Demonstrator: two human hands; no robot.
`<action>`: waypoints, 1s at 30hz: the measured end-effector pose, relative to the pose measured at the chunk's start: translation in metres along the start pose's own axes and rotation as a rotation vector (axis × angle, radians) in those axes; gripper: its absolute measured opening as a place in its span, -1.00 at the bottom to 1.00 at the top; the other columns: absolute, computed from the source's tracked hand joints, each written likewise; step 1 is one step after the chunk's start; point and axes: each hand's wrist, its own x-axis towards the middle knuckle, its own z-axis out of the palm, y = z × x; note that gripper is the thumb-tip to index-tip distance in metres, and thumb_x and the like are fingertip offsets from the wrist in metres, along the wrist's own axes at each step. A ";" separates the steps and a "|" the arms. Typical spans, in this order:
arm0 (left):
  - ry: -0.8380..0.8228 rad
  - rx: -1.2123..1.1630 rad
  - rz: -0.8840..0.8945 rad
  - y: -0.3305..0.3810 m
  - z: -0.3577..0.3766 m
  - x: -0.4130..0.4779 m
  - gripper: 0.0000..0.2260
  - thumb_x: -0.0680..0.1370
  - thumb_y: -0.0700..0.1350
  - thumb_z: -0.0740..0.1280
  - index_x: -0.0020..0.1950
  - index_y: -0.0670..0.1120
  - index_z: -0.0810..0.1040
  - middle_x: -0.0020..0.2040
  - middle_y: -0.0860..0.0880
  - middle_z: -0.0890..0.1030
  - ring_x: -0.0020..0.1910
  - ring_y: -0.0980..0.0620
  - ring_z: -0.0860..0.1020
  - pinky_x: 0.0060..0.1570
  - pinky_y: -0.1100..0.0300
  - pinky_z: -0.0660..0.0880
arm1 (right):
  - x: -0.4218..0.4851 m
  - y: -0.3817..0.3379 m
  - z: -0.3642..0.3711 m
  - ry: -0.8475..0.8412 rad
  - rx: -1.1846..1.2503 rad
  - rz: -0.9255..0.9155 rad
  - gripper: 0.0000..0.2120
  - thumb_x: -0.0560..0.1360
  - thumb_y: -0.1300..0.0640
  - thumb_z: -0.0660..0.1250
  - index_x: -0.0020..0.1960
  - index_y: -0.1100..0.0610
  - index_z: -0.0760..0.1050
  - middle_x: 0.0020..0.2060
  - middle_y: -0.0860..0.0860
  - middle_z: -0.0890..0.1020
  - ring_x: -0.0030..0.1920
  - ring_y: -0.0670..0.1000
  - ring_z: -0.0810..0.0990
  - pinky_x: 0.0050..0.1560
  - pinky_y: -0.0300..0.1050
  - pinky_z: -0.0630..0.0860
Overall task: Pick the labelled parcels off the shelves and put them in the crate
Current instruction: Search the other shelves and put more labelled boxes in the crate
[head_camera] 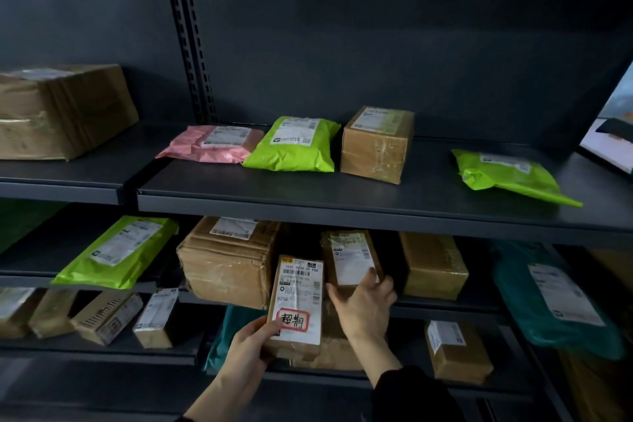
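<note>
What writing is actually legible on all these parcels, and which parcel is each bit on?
"102F 0236 00 PDD": top of the label on the narrow box held in the left hand.
"B738": lower on that same label.
"超期": handwritten, ringed in red, near that label's bottom.
Every other label, including the one on the small box that the right hand grips: too small or blurred to read.

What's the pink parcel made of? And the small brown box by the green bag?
The pink parcel looks like thin plastic film, shiny: it lies flat and crinkled. The small brown box looks like matte cardboard, bound in clear glossy tape that catches light.
</note>
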 end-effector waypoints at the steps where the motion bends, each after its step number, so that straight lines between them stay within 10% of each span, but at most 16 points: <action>1: 0.003 0.000 0.003 0.001 0.001 0.000 -0.80 0.49 -0.29 0.30 0.09 -0.34 0.51 -0.14 -0.26 0.69 -0.05 -0.22 0.60 0.04 -0.06 0.51 | 0.001 -0.001 0.000 -0.003 -0.008 -0.008 -0.13 0.38 -0.34 0.26 0.46 0.14 0.05 0.41 0.24 0.10 0.36 0.22 0.20 0.27 0.05 0.43; 9: -0.022 -0.085 0.033 0.010 0.009 0.004 -0.72 0.47 -0.27 0.32 0.14 -0.36 0.51 -0.08 -0.27 0.68 0.00 -0.22 0.60 -0.02 0.00 0.53 | -0.009 0.027 -0.016 0.142 -0.019 -0.083 -0.33 0.46 -0.20 0.28 0.42 0.17 0.27 0.36 0.24 0.34 0.31 0.20 0.38 0.22 0.02 0.44; 14: -0.050 -0.113 0.084 0.010 0.036 -0.003 -0.77 0.50 -0.26 0.31 0.13 -0.32 0.52 -0.15 -0.22 0.70 -0.14 -0.14 0.65 -0.40 0.15 0.59 | 0.006 0.066 -0.044 0.297 0.028 -0.043 -0.49 0.42 0.01 0.41 0.24 0.30 0.47 0.13 0.30 0.53 0.11 0.26 0.50 0.05 0.11 0.51; 23: -0.054 -0.066 0.094 -0.006 0.098 -0.004 -0.71 0.46 -0.26 0.35 0.15 -0.33 0.50 -0.11 -0.30 0.68 -0.06 -0.25 0.63 -0.15 0.00 0.54 | 0.076 0.087 -0.071 0.094 -0.139 0.106 -0.08 0.36 -0.37 0.24 0.49 0.14 0.01 0.48 0.27 -0.05 0.49 0.25 -0.04 0.49 0.12 0.00; 30: -0.022 -0.059 0.085 -0.014 0.125 0.000 -0.81 0.49 -0.28 0.32 0.08 -0.29 0.52 -0.23 -0.25 0.69 -0.13 -0.24 0.62 -0.16 -0.03 0.53 | 0.091 0.098 -0.062 0.033 -0.083 0.121 -0.06 0.30 -0.36 0.32 0.46 0.15 0.09 0.45 0.29 0.02 0.44 0.26 0.07 0.46 0.07 0.10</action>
